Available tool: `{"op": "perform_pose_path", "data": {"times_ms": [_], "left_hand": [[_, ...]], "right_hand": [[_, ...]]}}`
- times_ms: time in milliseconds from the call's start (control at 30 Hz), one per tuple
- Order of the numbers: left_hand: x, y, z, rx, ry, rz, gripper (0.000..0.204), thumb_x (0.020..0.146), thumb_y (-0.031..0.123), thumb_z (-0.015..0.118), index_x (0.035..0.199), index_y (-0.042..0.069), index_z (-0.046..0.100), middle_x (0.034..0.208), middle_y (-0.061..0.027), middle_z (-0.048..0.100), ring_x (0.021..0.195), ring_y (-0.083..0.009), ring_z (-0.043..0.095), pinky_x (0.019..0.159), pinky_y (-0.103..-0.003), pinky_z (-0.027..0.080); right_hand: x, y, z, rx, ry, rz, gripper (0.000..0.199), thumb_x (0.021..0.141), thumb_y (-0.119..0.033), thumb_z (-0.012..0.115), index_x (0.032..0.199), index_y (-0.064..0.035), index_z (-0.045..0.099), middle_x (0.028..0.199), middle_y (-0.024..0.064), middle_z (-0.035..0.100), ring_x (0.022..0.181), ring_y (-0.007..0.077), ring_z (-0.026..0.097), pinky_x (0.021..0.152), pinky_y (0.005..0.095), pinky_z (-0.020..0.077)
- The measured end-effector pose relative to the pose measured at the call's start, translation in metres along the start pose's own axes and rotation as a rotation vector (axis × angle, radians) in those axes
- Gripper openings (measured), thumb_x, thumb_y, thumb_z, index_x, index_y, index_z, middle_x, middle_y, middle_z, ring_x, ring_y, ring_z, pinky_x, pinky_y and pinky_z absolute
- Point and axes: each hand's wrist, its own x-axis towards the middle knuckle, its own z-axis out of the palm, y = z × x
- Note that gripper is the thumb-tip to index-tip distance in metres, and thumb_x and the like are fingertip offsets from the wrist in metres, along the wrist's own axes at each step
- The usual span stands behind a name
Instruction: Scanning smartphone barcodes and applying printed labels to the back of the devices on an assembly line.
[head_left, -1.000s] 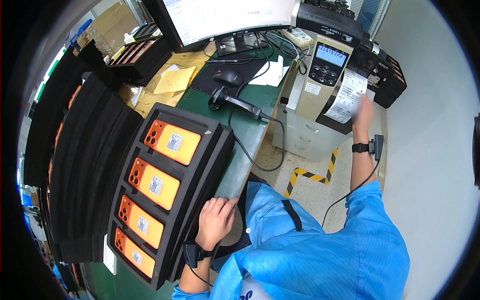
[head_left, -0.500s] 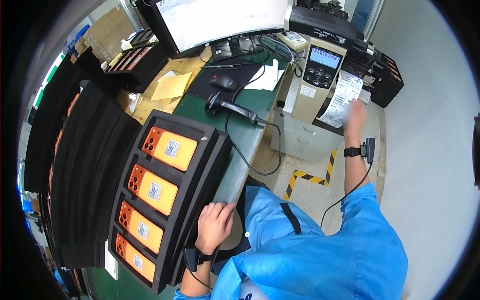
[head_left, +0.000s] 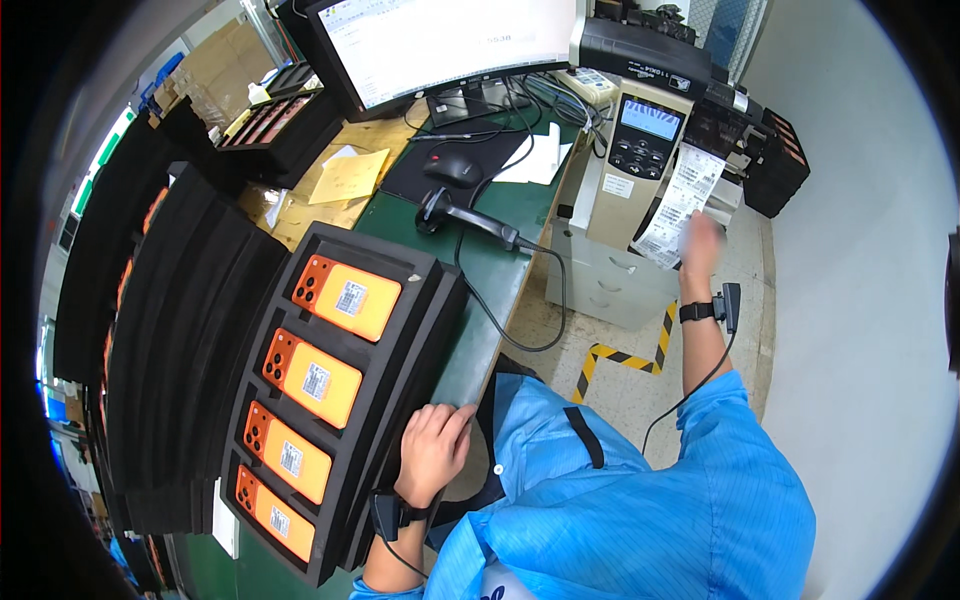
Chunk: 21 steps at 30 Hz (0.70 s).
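Observation:
A printed white label strip (head_left: 683, 208) hangs from the front of a beige and black label printer (head_left: 640, 130). My right hand (head_left: 702, 245) is at the strip's lower right edge; its fingers are smeared by motion, so a grip on the strip cannot be made out. My left hand (head_left: 432, 452) lies with its fingers loosely bent over the table edge, holding nothing, beside a black foam tray (head_left: 395, 375). In that tray several orange phones (head_left: 313, 382) lie back up, each with a white label.
Stacks of black foam trays (head_left: 190, 350) stand at the left. On the green table (head_left: 478, 325) are a handheld barcode scanner (head_left: 465, 219) with a coiling cable, a mouse (head_left: 452, 169) and yellow paper (head_left: 348, 176). A monitor (head_left: 445, 45) stands behind. A white wall (head_left: 860, 300) bounds the right.
My right hand has shifted slightly down along the label strip's edge, and the strip now hangs a little lower. My left hand stays at the table edge.

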Motion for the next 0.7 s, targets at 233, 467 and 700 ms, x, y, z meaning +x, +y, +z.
{"op": "perform_pose_path", "data": {"times_ms": [233, 467, 700], "left_hand": [[-0.001, 0.0, 0.0, 0.006, -0.002, 0.002, 0.032, 0.072, 0.005, 0.069, 0.103, 0.009, 0.065, 0.084, -0.0083, 0.055, 0.081, -0.0273, 0.056, 0.071, -0.038, 0.044], [-0.001, 0.011, -0.008, -0.025, 0.028, -0.034, 0.032, 0.075, 0.007, 0.067, 0.107, 0.01, 0.064, 0.091, -0.0086, 0.057, 0.088, -0.028, 0.057, 0.075, -0.038, 0.045], [0.006, 0.081, -0.087, -0.155, 0.131, 0.036, 0.051, 0.073, 0.013, 0.07, 0.123, 0.01, 0.06, 0.119, -0.012, 0.057, 0.113, -0.0302, 0.056, 0.095, -0.039, 0.046]], "right_hand": [[-0.003, 0.013, 0.002, 0.075, 0.058, -0.022, 0.028, 0.1, -0.023, 0.054, 0.097, 0.0029, 0.064, 0.088, 0.0043, 0.066, 0.076, 0.0081, 0.057, 0.072, 0.0234, 0.0469], [-0.063, 0.026, 0.029, 0.324, -0.118, 0.295, 0.032, 0.1, -0.022, 0.053, 0.111, 0.0061, 0.062, 0.106, 0.0086, 0.066, 0.092, 0.0139, 0.062, 0.084, 0.0279, 0.048], [-0.203, -0.151, 0.079, -0.476, -1.354, -0.255, 0.012, 0.086, -0.014, 0.068, 0.088, -0.0022, 0.067, 0.075, 0.0096, 0.067, 0.065, 0.018, 0.064, 0.058, 0.0321, 0.0477]]}}
